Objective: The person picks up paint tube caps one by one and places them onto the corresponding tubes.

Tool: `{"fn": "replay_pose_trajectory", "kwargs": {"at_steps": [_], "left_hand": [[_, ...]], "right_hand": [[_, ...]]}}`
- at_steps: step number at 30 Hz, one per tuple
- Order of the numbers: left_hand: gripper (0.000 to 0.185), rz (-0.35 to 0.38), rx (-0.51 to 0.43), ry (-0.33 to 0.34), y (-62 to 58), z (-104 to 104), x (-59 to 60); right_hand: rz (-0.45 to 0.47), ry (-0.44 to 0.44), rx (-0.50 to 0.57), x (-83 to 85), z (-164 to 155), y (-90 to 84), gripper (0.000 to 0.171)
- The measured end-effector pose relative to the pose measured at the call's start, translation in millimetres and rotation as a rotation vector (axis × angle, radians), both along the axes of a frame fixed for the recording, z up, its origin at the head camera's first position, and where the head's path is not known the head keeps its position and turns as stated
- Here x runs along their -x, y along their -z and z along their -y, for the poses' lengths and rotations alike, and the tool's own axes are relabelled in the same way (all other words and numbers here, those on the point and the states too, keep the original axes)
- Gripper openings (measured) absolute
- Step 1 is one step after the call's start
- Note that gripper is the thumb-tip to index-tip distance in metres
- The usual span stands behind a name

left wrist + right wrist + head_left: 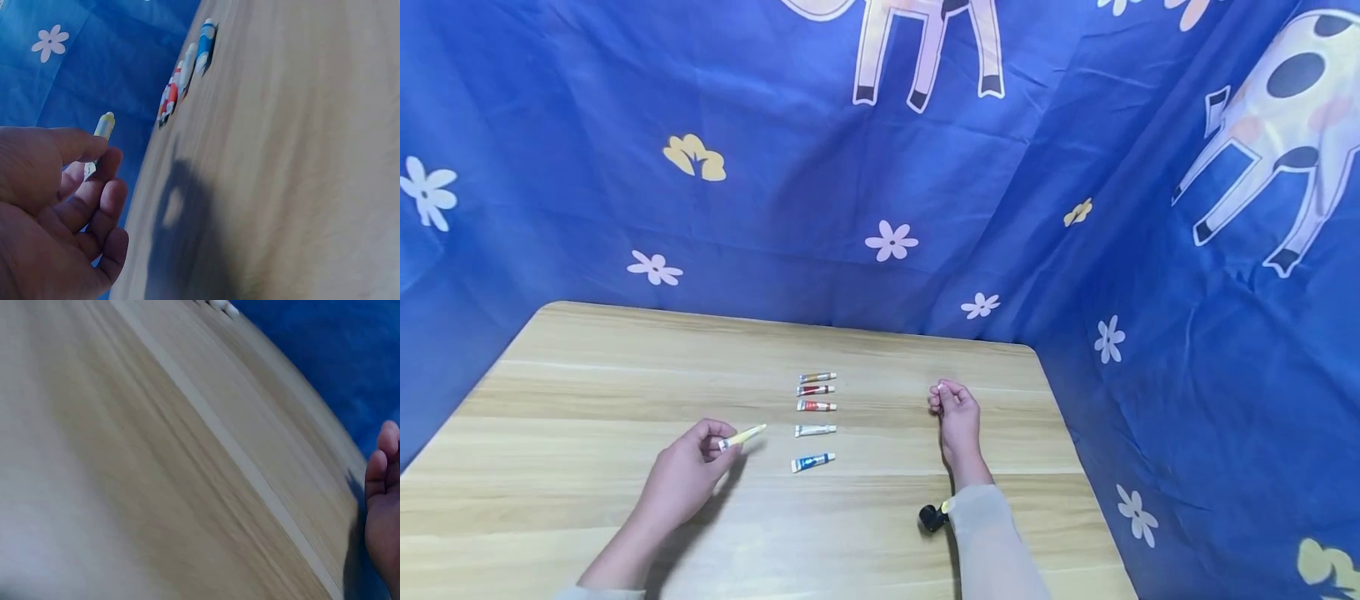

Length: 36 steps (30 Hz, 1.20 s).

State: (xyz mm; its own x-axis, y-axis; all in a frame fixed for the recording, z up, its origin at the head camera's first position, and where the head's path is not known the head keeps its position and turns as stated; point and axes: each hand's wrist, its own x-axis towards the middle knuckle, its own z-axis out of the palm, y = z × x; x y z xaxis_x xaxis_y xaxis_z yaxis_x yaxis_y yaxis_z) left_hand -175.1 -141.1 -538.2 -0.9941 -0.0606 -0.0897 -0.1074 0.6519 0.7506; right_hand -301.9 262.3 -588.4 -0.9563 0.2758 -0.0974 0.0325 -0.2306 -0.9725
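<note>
My left hand (688, 471) pinches a small yellow paint tube (747, 435) between thumb and fingers, above the table. In the left wrist view, the narrow tip of the yellow paint tube (105, 126) points up, away from the hand. My right hand (958, 417) is raised at the right, fingers curled, with a tiny white piece like a cap (942, 386) at its fingertips. Between the hands lie several tubes in a column: ochre (817, 377), dark red (816, 390), red (816, 407), white (815, 431) and blue (812, 462).
The tubes lie on a light wood table (850, 533). Blue fabric (790, 208) with printed flowers and animals hangs behind it and along the right side. A small black device (932, 518) sits by the right wrist.
</note>
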Motion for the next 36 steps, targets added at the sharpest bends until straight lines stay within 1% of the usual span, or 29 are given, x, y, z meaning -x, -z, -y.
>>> {"fn": "replay_pose_trajectory", "kwargs": {"at_steps": [2,4,8,13,18,22,26,29,32,36], "left_hand": [[0.029,0.01,-0.005,0.0,0.9,-3,-2.2],[0.028,0.021,-0.01,-0.002,1.7,-7,-4.7],[0.026,0.031,-0.017,-0.004,3.2,-15,-10.5],[0.024,0.035,-0.035,0.004,2.2,-25,-14.6],[0.024,0.039,-0.051,0.013,0.4,-33,-14.0],[0.023,0.043,-0.063,0.024,0.3,-41,-14.4],[0.021,0.048,-0.085,0.047,0.0,-51,-18.2],[0.019,0.052,-0.098,0.062,-1.2,-58,-22.5],[0.018,0.055,-0.11,0.07,-2.9,-63,-26.0],[0.019,0.063,-0.136,0.068,-5.7,-70,-28.6]], "right_hand": [[-0.008,0.005,0.01,-6.2,5,-2.7,0.03],[-0.014,0.011,0.045,-13.0,10,-4.9,0.033],[-0.007,0.016,0.139,-27.9,20,-6.6,0.033],[-0.017,0.01,0.233,-44.7,29,-6.7,0.028],[-0.055,-0.02,0.249,-57.6,39,-10.4,0.016],[-0.078,-0.073,0.194,-69.0,49,-13.7,0.014],[-0.073,-0.154,0.067,-84.0,61,-13.9,0.019],[-0.05,-0.222,-0.034,-94.9,72,-13.8,0.024],[-0.033,-0.283,-0.113,-104.5,82,-14.4,0.023],[-0.048,-0.355,-0.213,-114.0,93,-18.6,0.019]]}}
